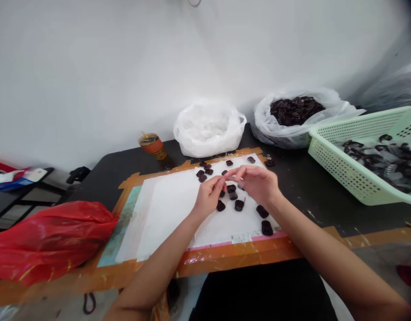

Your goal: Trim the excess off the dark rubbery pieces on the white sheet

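Note:
My left hand and my right hand meet over the right part of a white sheet. The fingertips of both are pinched close together. Whatever lies between them is too small or too hidden to name. Below and around the hands, several small dark rounded plastic pieces lie scattered on the sheet. Two more dark pieces rest near my right wrist, close to the front edge. A further cluster of dark pieces lies just beyond my left hand.
Behind stand a white plastic bag of pale pieces and a clear bag of dark pieces. A green basket with mixed pieces is at right. An amber cup stands back left; a red bag lies at the left edge.

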A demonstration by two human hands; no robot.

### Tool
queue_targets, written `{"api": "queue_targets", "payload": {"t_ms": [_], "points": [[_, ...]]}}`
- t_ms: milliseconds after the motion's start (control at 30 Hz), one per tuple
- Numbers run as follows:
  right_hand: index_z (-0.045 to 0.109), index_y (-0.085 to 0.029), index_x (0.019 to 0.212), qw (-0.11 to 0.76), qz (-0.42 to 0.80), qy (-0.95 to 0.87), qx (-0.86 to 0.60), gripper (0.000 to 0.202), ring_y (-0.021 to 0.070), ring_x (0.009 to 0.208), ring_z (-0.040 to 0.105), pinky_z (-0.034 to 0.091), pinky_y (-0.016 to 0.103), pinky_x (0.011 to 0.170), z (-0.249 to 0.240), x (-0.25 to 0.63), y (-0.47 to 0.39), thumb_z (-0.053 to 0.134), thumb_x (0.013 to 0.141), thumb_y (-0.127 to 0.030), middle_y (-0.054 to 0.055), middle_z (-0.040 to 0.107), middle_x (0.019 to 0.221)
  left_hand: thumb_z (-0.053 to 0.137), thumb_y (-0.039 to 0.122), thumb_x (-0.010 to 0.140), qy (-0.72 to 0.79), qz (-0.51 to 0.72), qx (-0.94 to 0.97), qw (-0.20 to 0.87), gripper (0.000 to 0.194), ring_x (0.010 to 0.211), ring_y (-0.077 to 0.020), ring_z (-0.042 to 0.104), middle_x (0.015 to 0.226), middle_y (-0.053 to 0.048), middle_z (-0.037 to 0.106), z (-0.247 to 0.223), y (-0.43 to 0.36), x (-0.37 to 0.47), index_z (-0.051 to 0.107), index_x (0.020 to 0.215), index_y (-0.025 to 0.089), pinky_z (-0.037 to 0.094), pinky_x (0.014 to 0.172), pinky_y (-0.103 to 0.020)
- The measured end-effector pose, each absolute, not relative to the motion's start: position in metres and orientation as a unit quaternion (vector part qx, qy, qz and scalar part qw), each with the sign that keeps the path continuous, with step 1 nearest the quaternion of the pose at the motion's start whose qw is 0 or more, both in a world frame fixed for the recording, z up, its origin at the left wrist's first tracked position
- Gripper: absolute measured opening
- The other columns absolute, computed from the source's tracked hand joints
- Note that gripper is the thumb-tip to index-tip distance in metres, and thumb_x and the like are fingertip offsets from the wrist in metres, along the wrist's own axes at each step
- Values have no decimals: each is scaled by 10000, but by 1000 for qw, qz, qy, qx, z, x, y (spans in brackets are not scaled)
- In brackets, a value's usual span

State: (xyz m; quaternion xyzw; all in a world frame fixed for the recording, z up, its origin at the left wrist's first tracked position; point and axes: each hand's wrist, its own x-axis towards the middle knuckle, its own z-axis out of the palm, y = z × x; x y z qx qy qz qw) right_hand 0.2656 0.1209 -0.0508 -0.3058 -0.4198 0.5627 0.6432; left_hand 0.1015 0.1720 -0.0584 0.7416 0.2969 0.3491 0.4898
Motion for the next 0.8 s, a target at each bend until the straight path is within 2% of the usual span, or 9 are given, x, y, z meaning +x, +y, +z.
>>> {"api": "queue_targets", "payload": {"t_ms": [67,100,167,267,367,433,600,700,800], "points": [[622,-176,563,622,567,-434,-322,418,275,941,575,444,421,830,-51,274,122,497,801,-496,101,656,931,503,306,894,293,392,774,401,256,692,-132,497,781,-44,567,-58,172,99,698,1033,213,400,661,-221],[642,-173,593,612,559,-441,-345,410,259,931,576,443,408,840,-51,277,122,501,816,-488,93,653,928,517,282,885,291,401,785,372,260,720,-135,502,826,-47,561,-58,172,99,692,1072,235,401,686,-223],[687,-196,819,591,525,-466,-398,252,212,896,576,451,360,828,-51,279,122,590,807,-428,58,639,939,544,258,865,292,408,791,351,275,711,-132,495,859,-45,545,-57,170,99,686,1101,270,397,683,-220],[604,-242,1128,535,507,-528,-423,371,156,749,572,464,291,699,-51,276,122,666,784,-367,21,620,869,595,250,827,301,419,777,361,254,688,-137,489,818,-37,540,-57,168,100,707,1053,280,399,679,-220],[623,-208,1110,510,517,-553,-407,328,116,584,508,418,252,565,-53,275,123,630,818,-356,-5,575,700,640,260,794,317,421,774,350,230,699,-145,504,818,-39,563,-60,165,100,711,1014,260,401,680,-220],[635,-197,1110,557,497,-528,-405,323,103,556,484,400,245,545,-54,279,124,632,816,-329,-15,552,667,684,294,762,337,409,785,320,234,683,-146,507,792,-33,569,-63,161,101,694,990,242,395,655,-215],[613,-207,1168,675,448,-443,-384,416,112,604,561,450,282,617,-53,292,127,675,759,-245,25,614,888,697,463,722,311,205,902,217,315,647,-171,541,782,-46,594,-75,143,105,644,888,200,420,627,-253],[671,-172,1016,677,488,-415,-362,270,112,614,564,462,285,647,-52,290,127,683,751,-225,27,601,862,564,399,834,290,94,941,144,256,712,-200,589,889,-65,622,-77,140,107,630,986,203,449,641,-291],[678,-159,941,667,538,-382,-347,187,116,662,567,467,274,679,-52,286,126,678,780,-255,31,596,816,528,303,860,296,125,927,192,179,761,-182,605,933,-49,648,-75,147,106,645,961,214,457,675,-283]]}}
